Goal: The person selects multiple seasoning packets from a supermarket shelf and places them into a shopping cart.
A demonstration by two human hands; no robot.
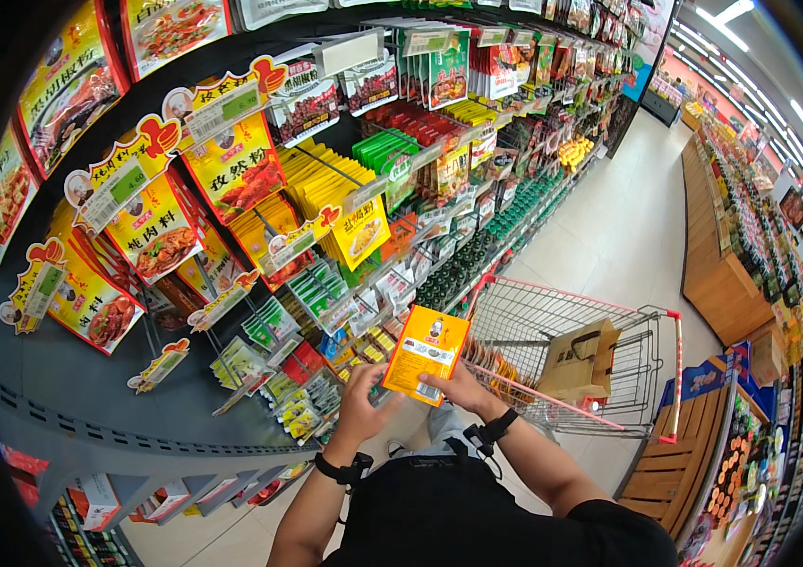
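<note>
In front of my body, my right hand [465, 390] grips a yellow-orange seasoning packet [424, 354] by its lower right side, the thumb lying across its printed face. That face bears writing, a small portrait and a barcode. At the packet's lower left edge is my left hand [362, 405], fingers and thumb apart; whether its fingertips touch the packet is hard to tell. Just beyond the hands, small sachets [302, 418] hang low on the rack. Dark straps with small devices circle both wrists.
A wire shopping cart [543, 298] with pink edging stands to the right, holding a brown paper bag [578, 358] and several packets [497, 368]. Hanging seasoning packets [153, 227] with price tags fill the left shelving. Wooden display stands [724, 276] line the far side of the aisle floor [586, 234].
</note>
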